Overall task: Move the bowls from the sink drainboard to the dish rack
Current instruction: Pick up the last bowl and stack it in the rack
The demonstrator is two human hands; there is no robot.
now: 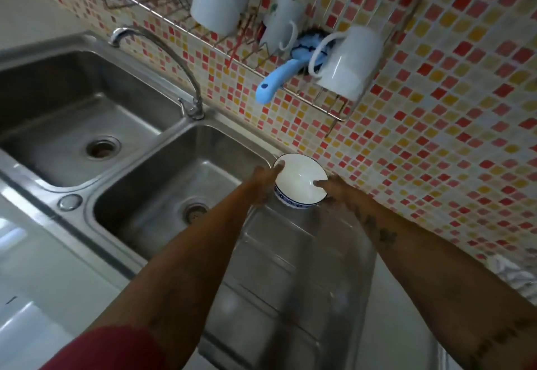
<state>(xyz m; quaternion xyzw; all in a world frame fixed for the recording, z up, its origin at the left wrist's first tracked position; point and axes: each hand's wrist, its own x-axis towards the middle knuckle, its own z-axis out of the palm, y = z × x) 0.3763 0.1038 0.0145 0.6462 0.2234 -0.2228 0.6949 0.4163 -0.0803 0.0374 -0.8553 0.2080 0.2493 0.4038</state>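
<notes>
Head view, looking down on a white bowl (300,180) with blue rim pattern at the far end of the steel drainboard (293,276), just right of the near sink basin (174,183) and close under the tiled wall. Held from both sides: left hand (266,185) on the left rim, thumb hooked over the edge; right hand (334,190) on the right rim, fingertips curled inside. Hard to tell whether resting on the steel or just lifted.

Likely risks: wet glaze slipping out of a light rim pinch and dropping onto the steel or into the basin; on the way up, knocking the blue brush (279,78) or the upturned mugs (348,61) crowding the wall-mounted dish rack (319,99), since free room among them looks tight.

Both forearms stretched forward and converging, wrists roughly level, palms turned inward toward each other.
</notes>
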